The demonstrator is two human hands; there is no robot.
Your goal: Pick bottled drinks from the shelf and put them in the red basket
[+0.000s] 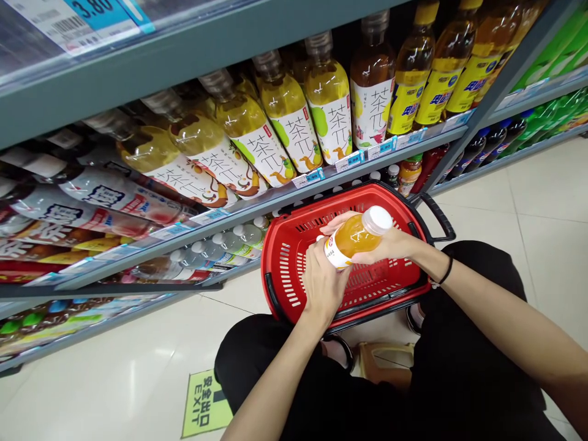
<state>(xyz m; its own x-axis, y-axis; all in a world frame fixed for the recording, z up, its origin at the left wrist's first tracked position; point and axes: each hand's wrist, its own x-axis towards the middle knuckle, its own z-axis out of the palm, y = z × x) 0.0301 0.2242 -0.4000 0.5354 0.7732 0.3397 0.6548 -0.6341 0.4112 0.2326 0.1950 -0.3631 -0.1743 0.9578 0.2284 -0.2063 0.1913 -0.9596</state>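
A small bottle of orange drink (357, 236) with a white cap lies tilted in both my hands, above a red shopping basket (280, 260) on the floor. My left hand (321, 285) grips its bottom, labelled end. My right hand (392, 244) holds the upper body near the cap. A black band circles my right wrist. The basket's inside looks bare where it shows.
Grey store shelves (257, 205) run along the left and back, filled with tea bottles (294, 125) and other drinks with price tags. My knees in black trousers flank the basket. A green EXIT sticker (202, 404) is on the pale tiled floor.
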